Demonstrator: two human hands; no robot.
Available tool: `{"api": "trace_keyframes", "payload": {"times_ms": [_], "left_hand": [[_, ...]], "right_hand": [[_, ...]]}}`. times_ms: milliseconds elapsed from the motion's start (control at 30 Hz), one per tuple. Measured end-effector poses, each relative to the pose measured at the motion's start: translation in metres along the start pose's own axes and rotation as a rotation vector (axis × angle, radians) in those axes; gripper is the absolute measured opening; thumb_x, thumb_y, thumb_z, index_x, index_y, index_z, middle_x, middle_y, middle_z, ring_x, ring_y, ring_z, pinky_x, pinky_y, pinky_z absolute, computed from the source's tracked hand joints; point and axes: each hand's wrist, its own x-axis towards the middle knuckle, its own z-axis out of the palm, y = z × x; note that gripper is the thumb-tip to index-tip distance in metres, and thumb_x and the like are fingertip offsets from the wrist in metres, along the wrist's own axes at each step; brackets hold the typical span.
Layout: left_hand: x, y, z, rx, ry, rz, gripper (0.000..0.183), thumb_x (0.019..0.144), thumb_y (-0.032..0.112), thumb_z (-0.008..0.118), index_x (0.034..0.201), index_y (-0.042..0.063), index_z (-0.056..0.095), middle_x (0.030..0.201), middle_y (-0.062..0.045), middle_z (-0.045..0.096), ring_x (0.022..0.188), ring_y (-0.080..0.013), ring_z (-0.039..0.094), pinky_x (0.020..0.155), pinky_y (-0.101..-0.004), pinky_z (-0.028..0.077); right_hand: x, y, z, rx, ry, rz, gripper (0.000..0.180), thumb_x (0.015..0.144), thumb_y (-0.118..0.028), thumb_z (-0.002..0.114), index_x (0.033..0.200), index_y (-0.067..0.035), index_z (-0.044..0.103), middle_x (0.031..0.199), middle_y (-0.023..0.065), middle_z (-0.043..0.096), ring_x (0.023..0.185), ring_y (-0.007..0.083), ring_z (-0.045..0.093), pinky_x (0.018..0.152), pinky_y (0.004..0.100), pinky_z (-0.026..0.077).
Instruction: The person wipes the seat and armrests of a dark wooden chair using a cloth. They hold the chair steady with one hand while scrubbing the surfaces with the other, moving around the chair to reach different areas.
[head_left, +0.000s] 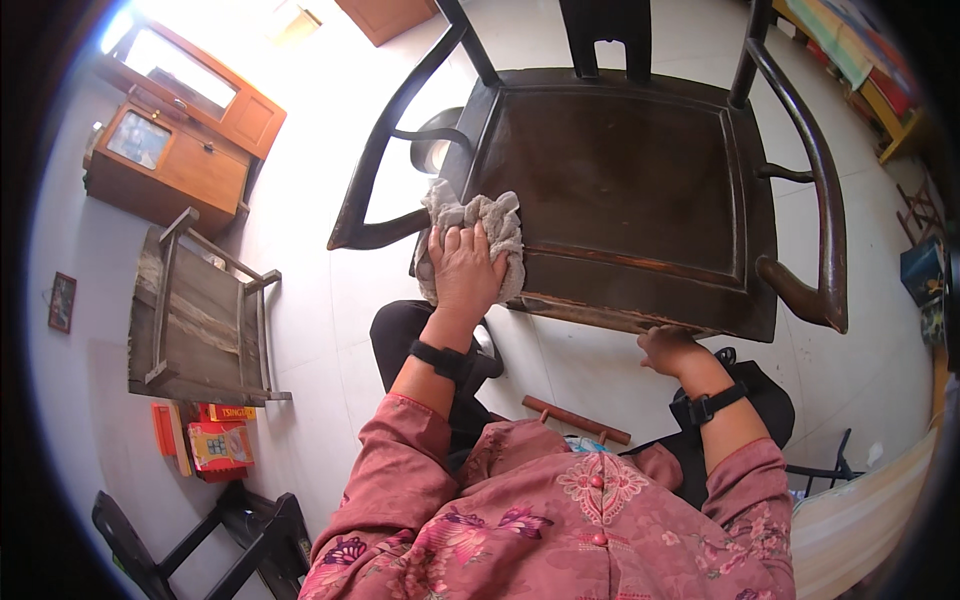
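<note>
A dark wooden armchair with curved arms stands before me, its seat facing up. My left hand presses a crumpled beige cloth onto the front left corner of the seat, next to the curved left armrest. The fingers lie spread over the cloth. My right hand grips the seat's front edge towards the right; some of its fingers are hidden under the wood. Along the front of the seat the finish is worn to a reddish brown.
Left of me, a weathered wooden table rests tipped against the wall. Behind it stands an orange-brown cabinet. Red boxes and a black chair are at lower left. A small wooden stool is beneath me. A pale striped surface lies lower right.
</note>
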Motion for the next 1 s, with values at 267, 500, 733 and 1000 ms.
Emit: {"api": "trace_keyframes", "payload": {"times_ms": [267, 500, 733, 1000], "left_hand": [[0.006, 0.034, 0.001, -0.055, -0.076, -0.059, 0.057, 0.09, 0.04, 0.06, 0.131, 0.001, 0.056, 0.125, -0.014, 0.057, 0.129, -0.0316, 0.044, 0.115, -0.0529, 0.023], [0.008, 0.097, -0.019, -0.343, -0.105, 0.294, 0.067, 0.086, 0.038, 0.064, 0.14, 0.001, 0.049, 0.146, -0.017, 0.047, 0.142, -0.0331, 0.035, 0.117, -0.0532, 0.021], [0.023, 0.123, -0.036, -0.621, -0.051, 0.562, 0.07, 0.079, 0.03, 0.07, 0.143, 0.013, 0.048, 0.14, -0.011, 0.051, 0.135, -0.0317, 0.042, 0.115, -0.0496, 0.027], [0.016, 0.059, -0.024, -0.401, -0.057, 0.206, 0.072, 0.08, 0.035, 0.072, 0.144, 0.015, 0.047, 0.11, -0.005, 0.057, 0.115, -0.0261, 0.05, 0.107, -0.0473, 0.031]], "right_hand": [[-0.003, -0.001, 0.004, -0.001, 0.061, 0.02, 0.034, 0.088, -0.031, 0.07, 0.107, -0.003, 0.067, 0.107, 0.0211, 0.069, 0.107, 0.038, 0.065, 0.09, 0.0473, 0.052], [-0.006, -0.001, 0.0, 0.002, 0.048, 0.022, 0.033, 0.088, -0.031, 0.07, 0.107, -0.004, 0.067, 0.106, 0.0191, 0.07, 0.105, 0.0369, 0.066, 0.087, 0.0474, 0.053], [-0.007, -0.001, -0.007, -0.018, 0.049, -0.003, 0.035, 0.087, -0.031, 0.07, 0.108, -0.003, 0.067, 0.107, 0.0196, 0.069, 0.104, 0.0373, 0.066, 0.09, 0.0467, 0.051], [-0.009, -0.001, -0.009, 0.031, 0.051, 0.023, 0.033, 0.089, -0.028, 0.069, 0.108, 0.0, 0.067, 0.109, 0.023, 0.068, 0.108, 0.0396, 0.064, 0.095, 0.0451, 0.049]]}}
